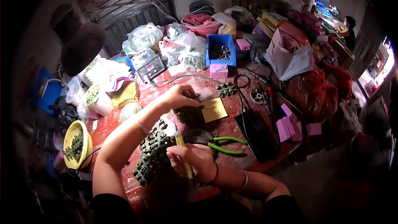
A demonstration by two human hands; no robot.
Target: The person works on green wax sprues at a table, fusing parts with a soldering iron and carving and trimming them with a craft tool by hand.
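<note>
My left hand (179, 96) reaches over the table with its fingers curled down at the left side of a yellow paper square (214, 110). Dark green material (187, 114) lies beneath these fingers; what they pinch is too small to make out. In my right hand (198, 161) is a slim tool with a yellow wrapped handle (180, 142), held upright like a pen. Beside it are green-handled pliers (227, 145), their jaws over a dark round dish (198, 135). Several rows of dark green knobbly pieces (151, 149) lie left of my right hand.
A black phone-like slab (258, 135) and pink boxes (290, 127) are on the right. A yellow bowl (88, 143) of green pieces stands left. Behind are a blue bin (220, 41), plastic bags (143, 37) and cables. Another person (349, 31) sits far right.
</note>
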